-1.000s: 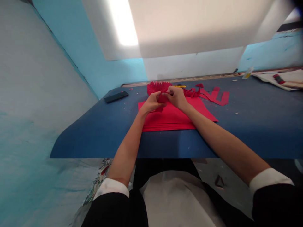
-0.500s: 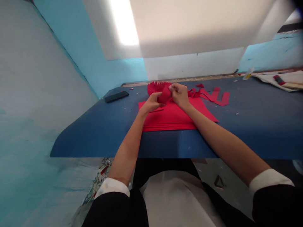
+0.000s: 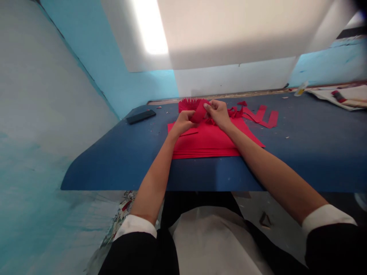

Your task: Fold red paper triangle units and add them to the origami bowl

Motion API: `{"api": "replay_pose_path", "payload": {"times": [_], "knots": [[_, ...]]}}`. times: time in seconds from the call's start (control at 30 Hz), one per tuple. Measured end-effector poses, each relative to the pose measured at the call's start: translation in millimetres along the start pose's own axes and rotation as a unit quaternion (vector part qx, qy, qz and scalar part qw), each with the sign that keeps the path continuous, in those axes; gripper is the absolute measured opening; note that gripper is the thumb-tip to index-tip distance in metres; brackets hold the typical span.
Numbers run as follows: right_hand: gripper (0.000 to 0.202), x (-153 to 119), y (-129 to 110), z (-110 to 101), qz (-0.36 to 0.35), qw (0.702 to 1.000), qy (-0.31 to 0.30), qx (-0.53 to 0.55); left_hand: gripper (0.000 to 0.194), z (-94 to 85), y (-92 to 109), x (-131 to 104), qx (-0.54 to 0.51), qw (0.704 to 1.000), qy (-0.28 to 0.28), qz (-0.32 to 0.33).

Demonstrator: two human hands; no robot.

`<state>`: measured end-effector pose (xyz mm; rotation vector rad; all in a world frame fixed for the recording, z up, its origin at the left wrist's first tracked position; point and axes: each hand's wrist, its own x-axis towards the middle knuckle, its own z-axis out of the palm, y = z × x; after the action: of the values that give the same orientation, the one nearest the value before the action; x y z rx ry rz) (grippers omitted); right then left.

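Between my hands is a curved red paper strip. My left hand grips its lower left end. With thumb and fingers closed, my right hand pinches the strip's upper right end. Just behind the strip stands a pleated red paper piece with a spiky top edge, partly hidden by my hands. Below them lies a stack of red paper sheets, with a small loose red piece on it near my left wrist.
Red strips and scraps lie right of the stack. A dark phone rests on the left of the blue table. At the far right are a small bottle and papers. The wall stands behind the table.
My right hand has shifted slightly, and its thumb now lies along the strip. The strip shows a flatter, more upright face than before. My left hand stays nearly in place.
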<state>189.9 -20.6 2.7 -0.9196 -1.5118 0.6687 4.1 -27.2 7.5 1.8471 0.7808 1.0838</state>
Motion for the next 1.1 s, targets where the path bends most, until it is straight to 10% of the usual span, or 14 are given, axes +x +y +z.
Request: {"api": "replay_pose_path", "payload": {"times": [0.2,0.9,1.1], "knots": [[0.058,-5,-4,8,0.019,0.988,-0.132,0.071,0.013,3.6,8,-3,0.009,0.997,0.032,-0.068],[0.062,8,9,-4,-0.038,0.994,0.105,0.006,0.023,-0.3,7,-3,0.01,1.0,-0.01,-0.024],[0.059,7,7,-3,-0.021,0.996,0.088,0.027,0.016,-1.5,11,-5,0.003,1.0,0.001,-0.027]]}}
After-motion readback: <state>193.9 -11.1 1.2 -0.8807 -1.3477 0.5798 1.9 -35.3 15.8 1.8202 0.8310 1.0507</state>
